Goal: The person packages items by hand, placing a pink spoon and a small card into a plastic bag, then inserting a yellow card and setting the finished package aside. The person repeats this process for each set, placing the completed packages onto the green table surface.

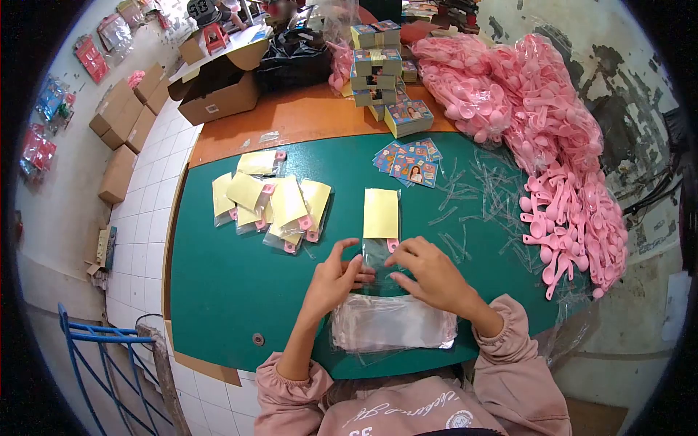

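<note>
Your packet lies just beyond your fingertips, its long axis running away from you, its clear end between your hands.

That clear plastic packet with a pale yellow rectangular card (381, 213) rests flat on the green table top (218, 305), card end farthest from you; a pink plastic handle end (392, 245) shows at the card's near right corner, closer to your right hand (429, 272) than to your left hand (339, 277). Both hands look loosely bent and unclenched, thumbs parted from forefingers; you can't tell whether either touches the film. Nearer you lies a stack of clear plastic bags (392, 325).
</note>
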The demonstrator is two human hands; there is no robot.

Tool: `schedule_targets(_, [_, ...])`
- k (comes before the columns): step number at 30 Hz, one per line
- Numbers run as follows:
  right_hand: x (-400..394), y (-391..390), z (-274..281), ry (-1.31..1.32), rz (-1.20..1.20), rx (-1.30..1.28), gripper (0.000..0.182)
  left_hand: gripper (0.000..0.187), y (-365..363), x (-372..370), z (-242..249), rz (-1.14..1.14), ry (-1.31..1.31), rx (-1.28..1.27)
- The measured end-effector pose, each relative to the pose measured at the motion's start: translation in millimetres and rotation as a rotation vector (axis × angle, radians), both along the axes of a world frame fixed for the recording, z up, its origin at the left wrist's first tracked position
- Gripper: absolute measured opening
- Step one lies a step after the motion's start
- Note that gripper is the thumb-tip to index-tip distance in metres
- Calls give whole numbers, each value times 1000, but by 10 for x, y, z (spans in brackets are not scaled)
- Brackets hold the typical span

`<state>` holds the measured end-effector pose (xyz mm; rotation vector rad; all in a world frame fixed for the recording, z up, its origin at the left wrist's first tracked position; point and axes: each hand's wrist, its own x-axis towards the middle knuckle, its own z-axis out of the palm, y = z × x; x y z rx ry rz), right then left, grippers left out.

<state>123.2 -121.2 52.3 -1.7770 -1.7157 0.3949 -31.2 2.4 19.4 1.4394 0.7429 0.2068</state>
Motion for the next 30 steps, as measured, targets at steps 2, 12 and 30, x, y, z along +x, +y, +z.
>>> schedule_targets(2, [-69, 41, -58, -38, 41, -30, 19, 40, -48, -3, 107, -17, 12, -22])
schedule_targets(12, [-216, 156, -247, 98, 15, 19, 19, 47, -58, 0, 47, -65, -101, 96])
schedule_targets(30, [1505, -451, 315, 212, -440, -180, 13, 21, 55, -12, -14, -5, -220, -165])
